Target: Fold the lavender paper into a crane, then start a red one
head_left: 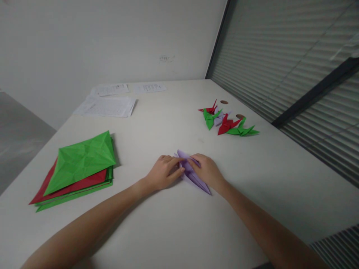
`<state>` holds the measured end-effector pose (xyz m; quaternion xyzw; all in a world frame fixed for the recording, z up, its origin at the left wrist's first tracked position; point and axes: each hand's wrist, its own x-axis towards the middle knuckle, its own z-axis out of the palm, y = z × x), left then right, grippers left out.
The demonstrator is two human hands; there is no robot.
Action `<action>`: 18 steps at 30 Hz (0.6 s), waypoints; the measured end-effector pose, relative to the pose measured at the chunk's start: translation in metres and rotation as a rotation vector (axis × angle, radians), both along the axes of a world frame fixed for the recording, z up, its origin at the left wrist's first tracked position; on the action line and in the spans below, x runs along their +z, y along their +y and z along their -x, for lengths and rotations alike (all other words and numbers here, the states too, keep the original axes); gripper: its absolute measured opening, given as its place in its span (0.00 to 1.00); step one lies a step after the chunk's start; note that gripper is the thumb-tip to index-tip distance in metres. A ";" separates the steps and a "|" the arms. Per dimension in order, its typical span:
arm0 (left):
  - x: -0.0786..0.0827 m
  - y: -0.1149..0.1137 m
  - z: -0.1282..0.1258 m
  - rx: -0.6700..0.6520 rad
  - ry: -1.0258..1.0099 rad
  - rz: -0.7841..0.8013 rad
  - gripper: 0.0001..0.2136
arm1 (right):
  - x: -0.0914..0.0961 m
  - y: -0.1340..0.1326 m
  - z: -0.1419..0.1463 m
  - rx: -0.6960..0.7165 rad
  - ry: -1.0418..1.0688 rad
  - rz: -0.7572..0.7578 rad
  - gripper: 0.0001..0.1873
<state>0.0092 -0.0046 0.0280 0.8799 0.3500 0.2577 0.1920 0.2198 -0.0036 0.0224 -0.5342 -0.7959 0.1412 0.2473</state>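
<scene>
A purple sheet of origami paper (196,180), folded into a long pointed shape, lies on the white table between my hands. Its narrow tip points toward me and to the right. My left hand (165,172) holds its left edge, thumb and index finger on the paper. My right hand (207,170) grips the upper right part, fingers curled over a flap. The fingers hide part of the folds near the top.
To the left sits a stack of creased green and red paper (86,157). Several folded paper cranes (228,125) in red, green and pale purple rest at the right, near two round holes. Printed sheets (109,106) lie at the back left. Window blinds (294,67) border the table's right side.
</scene>
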 end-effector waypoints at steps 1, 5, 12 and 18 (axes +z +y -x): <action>0.000 0.000 0.000 -0.028 -0.012 0.012 0.18 | 0.001 -0.001 0.000 0.002 -0.023 -0.007 0.13; -0.004 0.000 -0.001 -0.057 -0.154 0.184 0.18 | 0.007 -0.003 0.000 -0.016 -0.053 0.013 0.13; -0.010 0.008 -0.008 0.167 -0.669 0.712 0.21 | 0.009 -0.006 0.002 0.045 -0.109 -0.008 0.14; -0.003 0.006 -0.011 0.200 -0.677 0.746 0.15 | 0.010 -0.009 0.006 0.069 -0.265 -0.092 0.15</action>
